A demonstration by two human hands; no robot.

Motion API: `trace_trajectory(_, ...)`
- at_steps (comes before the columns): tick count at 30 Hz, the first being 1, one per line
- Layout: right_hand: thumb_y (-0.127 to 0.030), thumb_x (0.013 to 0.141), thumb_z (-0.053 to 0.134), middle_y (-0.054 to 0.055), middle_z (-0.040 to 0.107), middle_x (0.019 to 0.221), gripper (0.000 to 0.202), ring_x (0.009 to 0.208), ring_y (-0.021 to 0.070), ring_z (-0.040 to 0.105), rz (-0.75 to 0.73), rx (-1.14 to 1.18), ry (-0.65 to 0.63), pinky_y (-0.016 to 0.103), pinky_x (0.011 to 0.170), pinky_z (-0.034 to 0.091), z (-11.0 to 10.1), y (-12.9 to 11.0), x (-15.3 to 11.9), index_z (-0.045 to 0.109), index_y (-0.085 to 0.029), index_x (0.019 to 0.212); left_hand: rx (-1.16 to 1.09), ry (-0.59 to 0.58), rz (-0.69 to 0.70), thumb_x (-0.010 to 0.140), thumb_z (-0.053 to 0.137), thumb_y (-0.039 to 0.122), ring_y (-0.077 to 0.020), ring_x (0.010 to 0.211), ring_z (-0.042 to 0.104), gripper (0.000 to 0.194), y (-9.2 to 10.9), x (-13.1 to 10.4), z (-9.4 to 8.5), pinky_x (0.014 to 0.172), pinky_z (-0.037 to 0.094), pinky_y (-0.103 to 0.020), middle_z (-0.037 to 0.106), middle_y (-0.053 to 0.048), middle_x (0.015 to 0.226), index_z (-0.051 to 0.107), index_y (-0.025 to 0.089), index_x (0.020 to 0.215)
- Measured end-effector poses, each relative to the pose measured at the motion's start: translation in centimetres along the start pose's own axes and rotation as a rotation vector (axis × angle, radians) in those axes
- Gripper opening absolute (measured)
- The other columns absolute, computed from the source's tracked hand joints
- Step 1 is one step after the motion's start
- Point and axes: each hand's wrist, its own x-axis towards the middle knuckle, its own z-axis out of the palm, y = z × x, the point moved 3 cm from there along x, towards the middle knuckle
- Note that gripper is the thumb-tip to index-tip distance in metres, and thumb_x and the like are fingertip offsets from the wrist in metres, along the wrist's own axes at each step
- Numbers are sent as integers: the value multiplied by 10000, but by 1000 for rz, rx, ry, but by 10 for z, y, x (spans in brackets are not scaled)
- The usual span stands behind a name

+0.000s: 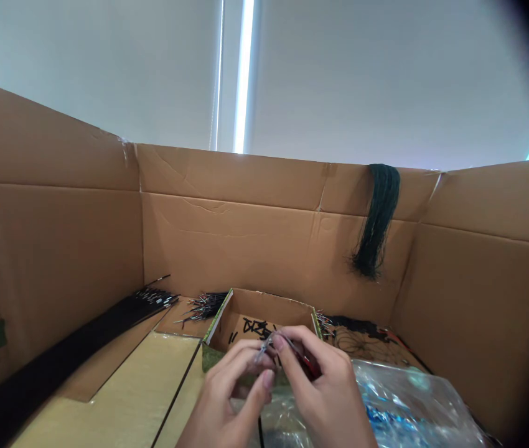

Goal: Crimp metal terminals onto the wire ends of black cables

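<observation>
My left hand point(234, 392) and my right hand point(318, 382) meet in the lower middle of the head view, in front of a shallow cardboard box point(274, 297). Between their fingertips is a small, clear, greyish piece point(262, 350), too blurred to name. The thumb and index finger of my right hand are pinched together at its upper end. My left fingers curl around its lower side. Inside my right palm shows a red and dark item point(311, 367), mostly hidden by the fingers. Several short black pieces point(255, 326) lie in the box.
A long black bundle of cords point(106, 326) lies at left. More wire ends point(206, 306) stand behind the box. A clear plastic bag point(414, 398) with blue bits is at right. Dark green threads point(381, 218) hang over the cardboard wall point(246, 230) enclosing the table.
</observation>
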Motion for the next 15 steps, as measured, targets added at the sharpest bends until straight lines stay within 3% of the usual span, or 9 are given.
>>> trace_trajectory(6, -357, 982, 528, -28, 658, 730, 230, 628, 92, 584, -55, 1, -47, 173, 597, 415, -7, -3, 0, 654, -219, 848, -321, 54, -27, 993, 498, 416, -208, 888, 649, 294, 4, 2, -4, 617, 628, -290, 605, -98, 1060, 647, 167, 947)
trace_trajectory(12, -281, 987, 489, -24, 648, 740, 181, 634, 98, 584, -120, -43, -15, 192, 598, 404, -2, -6, -3, 603, -208, 868, -400, 89, -19, 999, 489, 418, -162, 743, 638, 368, 8, 1, -5, 591, 587, -235, 612, -57, 830, 604, 152, 771)
trace_trajectory(15, -311, 1004, 457, -2, 640, 740, 230, 666, 122, 589, -58, 9, -83, 218, 626, 415, 5, -5, -2, 569, -196, 840, -390, 106, 39, 1009, 481, 406, -119, 654, 617, 400, 6, -1, -6, 612, 563, -204, 582, -23, 721, 580, 151, 716)
